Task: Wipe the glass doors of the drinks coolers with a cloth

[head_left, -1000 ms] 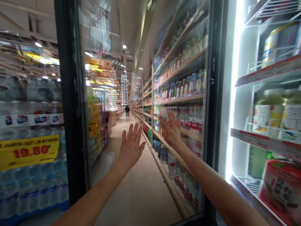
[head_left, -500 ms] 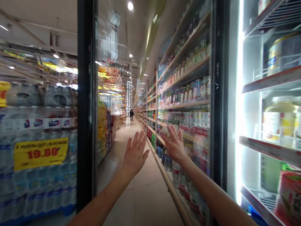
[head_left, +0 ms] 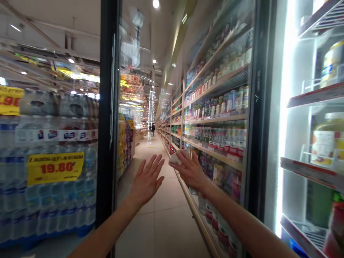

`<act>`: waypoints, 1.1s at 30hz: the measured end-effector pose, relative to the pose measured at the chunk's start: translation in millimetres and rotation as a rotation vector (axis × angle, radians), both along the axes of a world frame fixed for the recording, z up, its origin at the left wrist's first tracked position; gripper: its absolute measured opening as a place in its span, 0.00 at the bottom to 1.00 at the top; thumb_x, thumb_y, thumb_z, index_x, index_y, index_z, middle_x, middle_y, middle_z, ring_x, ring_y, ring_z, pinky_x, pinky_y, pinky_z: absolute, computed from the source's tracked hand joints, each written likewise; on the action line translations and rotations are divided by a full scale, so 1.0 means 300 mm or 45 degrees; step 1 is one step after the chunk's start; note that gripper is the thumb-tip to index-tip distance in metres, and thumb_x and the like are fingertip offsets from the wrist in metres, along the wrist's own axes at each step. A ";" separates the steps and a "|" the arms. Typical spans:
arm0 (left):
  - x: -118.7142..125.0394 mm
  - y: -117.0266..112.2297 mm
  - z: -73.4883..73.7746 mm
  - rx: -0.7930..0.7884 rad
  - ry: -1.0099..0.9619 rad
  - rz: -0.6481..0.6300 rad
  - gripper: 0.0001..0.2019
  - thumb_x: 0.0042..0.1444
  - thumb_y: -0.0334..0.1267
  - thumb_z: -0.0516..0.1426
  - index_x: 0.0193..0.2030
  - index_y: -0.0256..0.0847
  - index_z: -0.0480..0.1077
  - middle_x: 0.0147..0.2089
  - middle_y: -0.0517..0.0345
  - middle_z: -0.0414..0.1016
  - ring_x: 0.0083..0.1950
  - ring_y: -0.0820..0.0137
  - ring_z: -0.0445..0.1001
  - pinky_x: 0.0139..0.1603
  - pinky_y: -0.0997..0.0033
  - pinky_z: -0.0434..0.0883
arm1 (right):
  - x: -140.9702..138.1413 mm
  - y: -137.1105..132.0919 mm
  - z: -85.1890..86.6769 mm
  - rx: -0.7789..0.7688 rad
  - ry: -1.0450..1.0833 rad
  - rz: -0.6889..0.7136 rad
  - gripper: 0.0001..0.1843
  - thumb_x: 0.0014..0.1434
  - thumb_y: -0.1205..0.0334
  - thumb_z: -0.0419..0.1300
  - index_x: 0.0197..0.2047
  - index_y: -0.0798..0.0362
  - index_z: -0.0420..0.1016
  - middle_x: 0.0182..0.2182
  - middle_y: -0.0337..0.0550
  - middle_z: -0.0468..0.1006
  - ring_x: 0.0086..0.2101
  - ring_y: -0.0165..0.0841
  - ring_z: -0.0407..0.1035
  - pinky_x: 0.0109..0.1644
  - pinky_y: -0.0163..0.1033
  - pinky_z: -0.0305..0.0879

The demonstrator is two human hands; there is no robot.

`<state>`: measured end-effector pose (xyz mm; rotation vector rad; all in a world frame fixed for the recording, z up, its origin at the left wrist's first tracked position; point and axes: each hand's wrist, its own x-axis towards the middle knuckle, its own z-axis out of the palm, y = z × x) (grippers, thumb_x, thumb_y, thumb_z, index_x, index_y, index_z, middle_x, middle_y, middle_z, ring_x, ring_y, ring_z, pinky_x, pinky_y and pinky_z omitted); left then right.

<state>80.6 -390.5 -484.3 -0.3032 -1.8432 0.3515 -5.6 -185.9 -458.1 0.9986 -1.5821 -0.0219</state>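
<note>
A glass fridge door point(head_left: 134, 53) in a black frame stands open in front of me, and the aisle shows through it. My left hand point(head_left: 146, 179) lies flat on the glass, fingers spread and open. Just to its right, my right hand point(head_left: 189, 170) presses a small white cloth point(head_left: 176, 157) against the glass, fingers closed over it. The two hands are about a hand's width apart.
The lit fridge interior point(head_left: 311, 161) with wire shelves and jars is at the right. Stacked water bottles with a yellow 19.80 price sign point(head_left: 55, 167) stand at the left. Drink shelves point(head_left: 215, 114) line the long aisle, where a distant person point(head_left: 152, 127) stands.
My right hand with the cloth has slid down and to the left on the glass, closer to my left hand. The door frame has shifted rightward in view.
</note>
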 end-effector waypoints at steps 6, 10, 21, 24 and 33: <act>0.025 -0.021 -0.018 0.075 0.014 -0.015 0.26 0.59 0.39 0.48 0.65 0.40 0.50 0.64 0.50 0.58 0.66 0.64 0.52 0.67 0.56 0.47 | -0.065 0.027 0.188 -0.881 -0.097 -0.133 0.24 0.60 0.63 0.46 0.60 0.45 0.61 0.64 0.53 0.49 0.62 0.48 0.45 0.59 0.63 0.44; 0.008 0.077 0.038 0.124 0.022 -0.247 0.29 0.61 0.35 0.45 0.67 0.36 0.40 0.66 0.44 0.51 0.69 0.65 0.45 0.65 0.57 0.53 | -0.025 -0.062 0.140 -0.514 -0.116 0.046 0.25 0.61 0.63 0.46 0.62 0.42 0.57 0.65 0.48 0.49 0.64 0.44 0.41 0.62 0.60 0.42; -0.145 0.240 0.262 0.023 0.018 -0.182 0.18 0.62 0.41 0.45 0.58 0.43 0.61 0.66 0.54 0.55 0.69 0.63 0.46 0.67 0.52 0.47 | -0.076 0.048 0.099 -0.871 -0.212 0.428 0.29 0.62 0.64 0.41 0.66 0.48 0.43 0.60 0.49 0.60 0.59 0.36 0.56 0.60 0.51 0.54; -0.110 0.095 0.449 0.058 0.061 -0.076 0.19 0.62 0.37 0.45 0.59 0.42 0.59 0.67 0.53 0.50 0.69 0.62 0.44 0.67 0.53 0.46 | -0.108 0.100 0.111 -0.851 -0.106 0.081 0.27 0.61 0.62 0.43 0.64 0.51 0.50 0.61 0.52 0.57 0.62 0.40 0.48 0.63 0.56 0.43; -0.022 -0.089 0.060 -0.500 0.028 -0.167 0.21 0.59 0.31 0.47 0.60 0.43 0.56 0.68 0.56 0.48 0.70 0.63 0.36 0.67 0.55 0.47 | -0.109 0.106 0.047 -0.671 -0.056 -0.073 0.27 0.60 0.63 0.45 0.63 0.48 0.53 0.64 0.46 0.51 0.64 0.38 0.39 0.64 0.53 0.38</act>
